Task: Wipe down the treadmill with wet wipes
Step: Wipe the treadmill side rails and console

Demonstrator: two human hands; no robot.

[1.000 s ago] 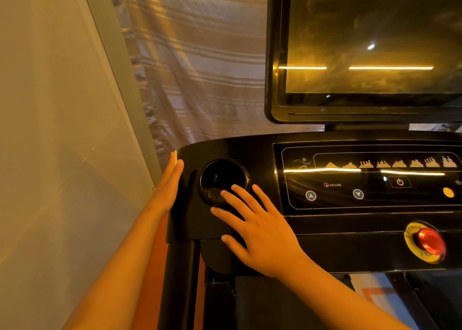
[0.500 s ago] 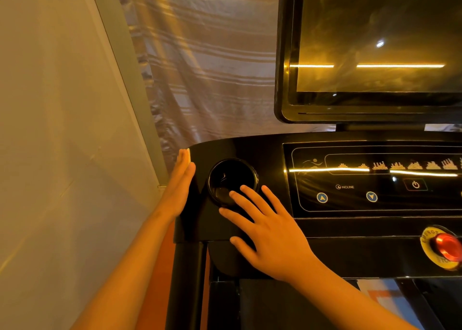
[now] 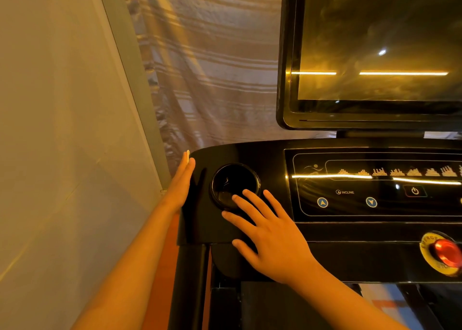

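On the black control panel (image 3: 375, 219) I read one word, "INCLINE" (image 3: 347, 192), in small white letters. Below it sit an up arrow (image 3: 322, 202) and a down arrow (image 3: 371, 202) in blue circles; to the right, a power symbol (image 3: 415, 191). The yellow ring (image 3: 428, 241) round the red button shows "ERGE"; the rest I cannot read.

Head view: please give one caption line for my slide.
Left hand flat against the left end of the glossy black treadmill console; right hand spread at the rim of its round cup holder.
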